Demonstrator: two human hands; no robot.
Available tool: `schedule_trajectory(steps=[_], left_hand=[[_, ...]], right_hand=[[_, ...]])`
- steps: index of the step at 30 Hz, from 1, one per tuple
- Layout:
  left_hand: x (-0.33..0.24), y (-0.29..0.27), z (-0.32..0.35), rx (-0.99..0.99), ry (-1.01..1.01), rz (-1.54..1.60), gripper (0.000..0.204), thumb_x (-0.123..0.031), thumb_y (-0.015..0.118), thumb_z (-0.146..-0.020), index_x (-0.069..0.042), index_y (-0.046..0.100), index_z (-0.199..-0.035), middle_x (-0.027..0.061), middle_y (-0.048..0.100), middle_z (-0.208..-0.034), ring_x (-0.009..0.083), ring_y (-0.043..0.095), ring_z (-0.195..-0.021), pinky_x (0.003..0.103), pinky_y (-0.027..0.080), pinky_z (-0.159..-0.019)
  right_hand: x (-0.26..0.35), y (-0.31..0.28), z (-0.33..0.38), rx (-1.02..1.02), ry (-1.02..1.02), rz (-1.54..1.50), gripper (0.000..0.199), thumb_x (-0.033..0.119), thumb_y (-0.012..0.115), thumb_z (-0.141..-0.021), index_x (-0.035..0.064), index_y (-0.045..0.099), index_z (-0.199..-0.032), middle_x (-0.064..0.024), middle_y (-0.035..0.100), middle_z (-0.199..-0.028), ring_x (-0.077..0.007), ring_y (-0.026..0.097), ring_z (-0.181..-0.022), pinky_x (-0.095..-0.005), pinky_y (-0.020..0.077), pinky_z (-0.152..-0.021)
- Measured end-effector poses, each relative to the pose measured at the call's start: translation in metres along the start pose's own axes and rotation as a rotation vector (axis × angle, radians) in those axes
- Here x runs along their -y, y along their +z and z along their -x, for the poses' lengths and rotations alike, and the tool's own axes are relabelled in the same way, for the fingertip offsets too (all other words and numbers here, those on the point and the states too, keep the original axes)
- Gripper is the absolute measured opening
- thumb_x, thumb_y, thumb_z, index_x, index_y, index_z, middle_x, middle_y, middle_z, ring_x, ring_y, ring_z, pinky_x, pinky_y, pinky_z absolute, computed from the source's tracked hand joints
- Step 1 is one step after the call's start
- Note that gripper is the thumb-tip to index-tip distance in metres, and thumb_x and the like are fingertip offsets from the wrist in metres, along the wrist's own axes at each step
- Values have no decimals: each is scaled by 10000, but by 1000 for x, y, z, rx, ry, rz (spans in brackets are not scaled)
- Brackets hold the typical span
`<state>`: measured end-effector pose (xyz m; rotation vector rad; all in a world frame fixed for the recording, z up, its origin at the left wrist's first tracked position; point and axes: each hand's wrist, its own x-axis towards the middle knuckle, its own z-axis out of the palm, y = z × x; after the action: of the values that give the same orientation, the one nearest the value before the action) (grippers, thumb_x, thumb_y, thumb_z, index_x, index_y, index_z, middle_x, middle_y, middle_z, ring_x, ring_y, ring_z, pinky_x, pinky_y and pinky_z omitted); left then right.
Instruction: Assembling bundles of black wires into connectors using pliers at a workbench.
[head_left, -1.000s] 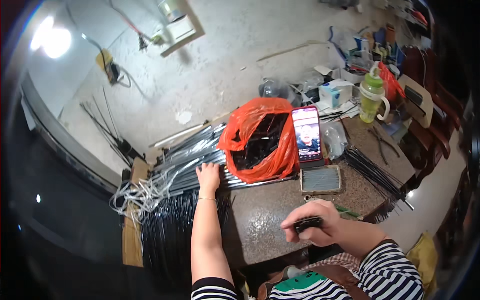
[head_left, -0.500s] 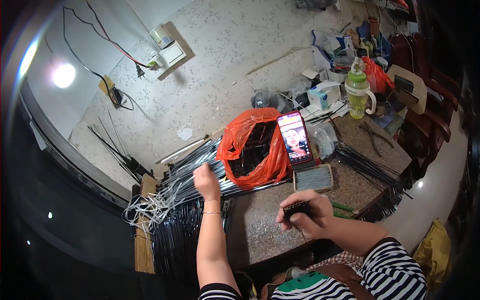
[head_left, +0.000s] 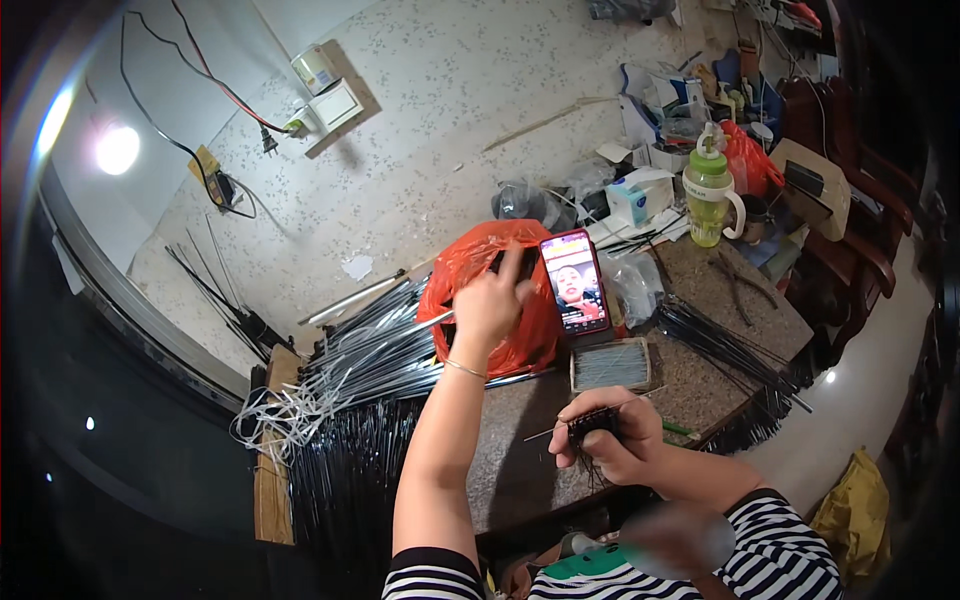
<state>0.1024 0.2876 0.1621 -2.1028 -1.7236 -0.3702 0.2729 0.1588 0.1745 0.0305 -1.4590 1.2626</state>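
My left hand (head_left: 488, 305) is over the mouth of a red plastic bag (head_left: 455, 262), its fingers stretched out and apart. Dark pieces inside the bag are mostly hidden by that hand. Near the front of the table, my right hand (head_left: 635, 435) is closed around a small black ridged piece (head_left: 597, 424). A thin wire (head_left: 540, 435) sticks out to the left of that piece, and fine strands hang below it. Beyond the right hand lies a shallow box of thin grey wires (head_left: 610, 365).
A lit phone (head_left: 574, 283) leans beside the bag. Bundles of dark and silvery strips (head_left: 370, 335) lie at left, with black rods (head_left: 730, 345) at right. Pliers (head_left: 742, 287), a green-lidded bottle (head_left: 708, 195) and a tissue box (head_left: 640, 198) stand or lie farther back.
My left hand has moved right, from beside the bag to over its mouth, and its fingers have spread. The right hand stays nearly in place with the black piece.
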Motion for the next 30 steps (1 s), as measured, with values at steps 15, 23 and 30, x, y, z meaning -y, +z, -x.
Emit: schedule_trajectory(steps=[15, 23, 30], left_hand=[[-31, -169, 146, -524, 72, 1848, 308, -273, 375, -803, -95, 350, -1053, 7, 319, -487, 40, 242, -375, 162, 190, -335], [-52, -199, 234, -454, 65, 2167, 396, -142, 483, -750, -30, 364, -1111, 33, 406, -734, 75, 346, -562, 156, 273, -397], [-70, -173, 276, -617, -162, 2201, 340, -30, 499, -727, 17, 389, -1045, 64, 496, -892, 108, 496, -784, 218, 406, -674]], right_hand=[[30, 74, 22, -144, 204, 114, 273, 67, 317, -782, -30, 365, -1033, -86, 504, -646, -105, 474, -461, -193, 393, -432], [68, 140, 46, -102, 206, 76, 420, 258, 350, -818, -39, 311, -1113, -36, 472, -562, -57, 412, -387, -150, 318, -367], [60, 161, 71, -131, 321, 225, 299, 146, 397, -802, -6, 421, -1058, -60, 548, -796, -49, 470, -562, -171, 377, -503]])
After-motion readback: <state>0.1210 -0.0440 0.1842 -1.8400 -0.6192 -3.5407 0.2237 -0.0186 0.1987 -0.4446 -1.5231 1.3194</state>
